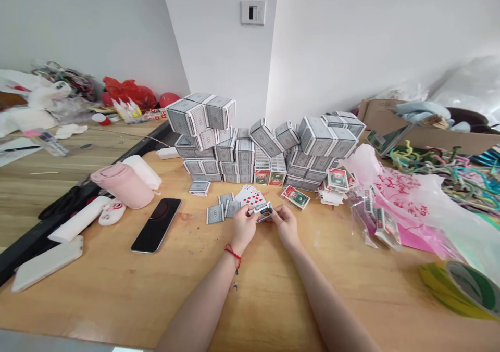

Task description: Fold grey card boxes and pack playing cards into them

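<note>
Above the front of the wooden table, my left hand (244, 229) is closed around a small bunch of playing cards (261, 208). My right hand (286, 225) pinches the right end of the same cards, fingertips together. The exact number of cards is hidden by the fingers. Just behind the hands lies a fan of face-up cards (250, 196) with red diamonds. Left of it, several face-down grey-backed cards (215, 214) rest flat. A red and green card box (296, 198) lies beyond my right hand.
Tall stacks of grey-patterned card blocks (238, 156) line the back. A phone (157, 225) and a pink pouch-like item (124, 184) lie left. More card boxes (337, 180), pink plastic bags (406, 201) and a tape roll (461, 288) are on the right.
</note>
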Demonstrator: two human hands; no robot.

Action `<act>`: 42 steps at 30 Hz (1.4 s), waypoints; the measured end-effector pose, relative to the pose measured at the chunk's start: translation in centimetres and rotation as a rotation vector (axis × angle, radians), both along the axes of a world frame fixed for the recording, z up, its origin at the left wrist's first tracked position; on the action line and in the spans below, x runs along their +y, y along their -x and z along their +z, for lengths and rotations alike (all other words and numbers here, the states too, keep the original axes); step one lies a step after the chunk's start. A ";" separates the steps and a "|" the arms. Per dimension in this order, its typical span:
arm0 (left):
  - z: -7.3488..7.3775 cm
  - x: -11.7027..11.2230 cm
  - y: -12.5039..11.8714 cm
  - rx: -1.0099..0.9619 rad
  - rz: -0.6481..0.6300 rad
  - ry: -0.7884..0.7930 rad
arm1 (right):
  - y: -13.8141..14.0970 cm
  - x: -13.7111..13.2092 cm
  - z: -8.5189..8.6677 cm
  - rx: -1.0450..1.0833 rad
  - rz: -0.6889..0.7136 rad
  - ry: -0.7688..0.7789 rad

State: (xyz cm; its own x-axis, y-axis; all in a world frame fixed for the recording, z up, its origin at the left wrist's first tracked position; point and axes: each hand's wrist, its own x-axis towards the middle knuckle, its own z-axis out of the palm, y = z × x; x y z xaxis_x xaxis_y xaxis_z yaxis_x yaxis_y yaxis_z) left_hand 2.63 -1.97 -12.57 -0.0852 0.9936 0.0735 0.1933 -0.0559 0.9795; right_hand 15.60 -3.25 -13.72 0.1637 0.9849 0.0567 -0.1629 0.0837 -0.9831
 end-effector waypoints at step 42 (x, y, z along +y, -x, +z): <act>-0.1 -0.6 -0.5 -0.074 -0.107 -0.118 | 1.0 -1.1 1.1 0.085 0.145 0.100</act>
State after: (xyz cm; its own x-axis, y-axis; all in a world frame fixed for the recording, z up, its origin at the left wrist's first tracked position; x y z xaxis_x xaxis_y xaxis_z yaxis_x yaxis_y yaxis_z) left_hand 3.10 -2.56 -12.70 0.0113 0.9822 0.1873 0.1075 -0.1875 0.9764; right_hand 14.60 -4.34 -12.63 0.0196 0.9985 -0.0502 -0.2489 -0.0438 -0.9675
